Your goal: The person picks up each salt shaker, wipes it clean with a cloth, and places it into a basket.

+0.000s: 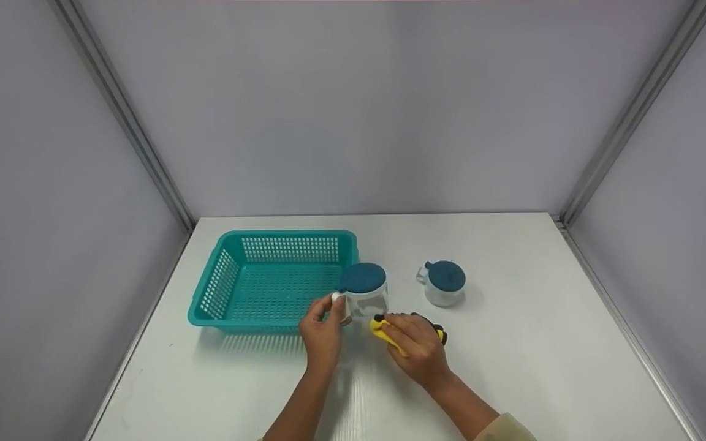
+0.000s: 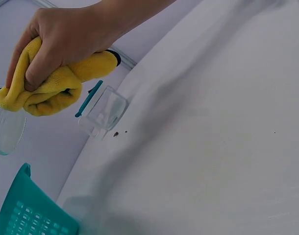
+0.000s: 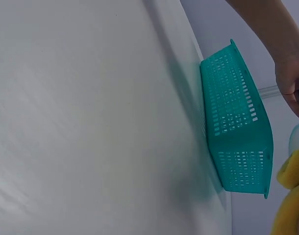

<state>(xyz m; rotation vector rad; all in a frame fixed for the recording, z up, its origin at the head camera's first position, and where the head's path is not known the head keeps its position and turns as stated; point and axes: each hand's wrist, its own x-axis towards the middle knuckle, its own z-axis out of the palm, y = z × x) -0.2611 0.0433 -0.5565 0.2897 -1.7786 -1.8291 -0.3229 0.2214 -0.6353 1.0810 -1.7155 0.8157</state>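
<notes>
A clear jar (image 1: 368,303) with a dark blue lid is held up off the table by my left hand (image 1: 322,334), which grips it at its handle side. Bunched in my right hand (image 1: 414,349) is a yellow cloth (image 1: 383,334) with black edging, close against the lower part of the jar. In the left wrist view the right hand's fingers and thumb curl round the yellow cloth (image 2: 54,85), with the held jar (image 2: 8,129) partly cut off at the left edge. A second clear jar (image 1: 445,291) with a blue lid stands on the table to the right.
A teal plastic basket (image 1: 206,321) with perforated sides stands on the white table (image 1: 512,367), left of the held jar. Small dark specks (image 2: 116,134) lie on the table near the second jar. Grey panels (image 1: 328,110) enclose the back and sides.
</notes>
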